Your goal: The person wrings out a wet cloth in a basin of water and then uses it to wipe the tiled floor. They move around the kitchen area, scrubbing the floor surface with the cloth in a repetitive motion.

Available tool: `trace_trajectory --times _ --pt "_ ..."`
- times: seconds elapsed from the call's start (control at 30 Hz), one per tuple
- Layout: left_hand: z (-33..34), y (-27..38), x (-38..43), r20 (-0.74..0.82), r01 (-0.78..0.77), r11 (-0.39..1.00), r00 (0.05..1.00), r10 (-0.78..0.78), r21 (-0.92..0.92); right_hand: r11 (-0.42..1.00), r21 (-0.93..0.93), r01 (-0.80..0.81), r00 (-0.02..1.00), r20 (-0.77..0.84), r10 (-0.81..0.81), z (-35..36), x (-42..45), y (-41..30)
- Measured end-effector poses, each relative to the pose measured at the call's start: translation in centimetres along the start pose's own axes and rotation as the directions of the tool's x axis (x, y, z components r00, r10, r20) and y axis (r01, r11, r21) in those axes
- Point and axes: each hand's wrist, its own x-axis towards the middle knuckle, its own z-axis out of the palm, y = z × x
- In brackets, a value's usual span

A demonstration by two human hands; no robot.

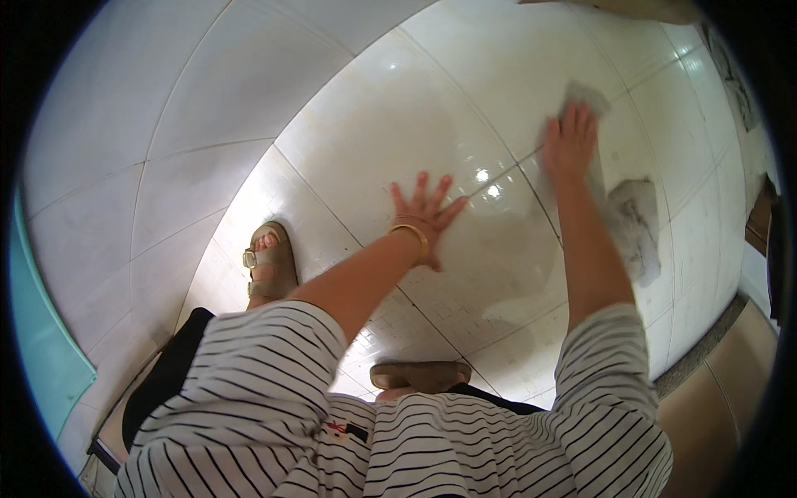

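Note:
My left hand (pixel 426 215), with a gold-coloured bangle (pixel 418 239) at the wrist, is spread over the glossy cream floor tiles (pixel 398 131). It holds nothing, and its fingers are apart. Farther forward and to the right, my right hand (pixel 570 143) lies flat over a grey cloth (pixel 585 93), blurred by motion. Part of that cloth shows beyond the fingertips; the palm hides the rest. Beside my right forearm, a crumpled grey cloth-like piece (pixel 635 230) lies on the tiles. Whether it joins the cloth under the hand, I cannot tell.
A tiled wall (pixel 205 81) rises along the left, with a turquoise panel (pixel 47 324) at its near end. My sandalled feet, in a brown sandal (pixel 274 261) and another sandal (pixel 420 375), are on the floor. A dark stone edging (pixel 700 339) runs at the right.

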Motion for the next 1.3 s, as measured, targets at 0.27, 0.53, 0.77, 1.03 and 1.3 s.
trace_trajectory --times 0.27,0.53,0.77,1.03,1.3 --pt "6.0 -2.6 -3.3 -0.069 0.048 0.984 0.996 -0.060 -0.169 0.774 0.327 0.543 0.797 0.091 -0.597 0.3 -0.6 -25.1" --pt "11.4 -10.5 -12.2 0.289 0.611 0.709 0.791 -0.539 -0.351 0.777 0.186 0.601 0.781 0.073 -0.621 2.5 5.2 -17.6" --pt "11.5 -10.9 -11.9 0.304 0.599 0.712 0.800 -0.517 -0.367 0.955 0.013 0.298 0.932 0.214 -0.294 3.5 2.9 -30.6" --pt "11.7 -10.9 -11.3 0.313 0.577 0.724 0.816 -0.487 -0.379 0.402 0.549 0.733 0.445 0.059 -0.894 -0.5 -9.5 -35.6" --pt "11.4 -11.2 -11.7 0.346 0.585 0.703 0.810 -0.474 -0.405 0.788 0.459 0.410 0.878 0.036 -0.478 -0.7 0.5 -24.0"
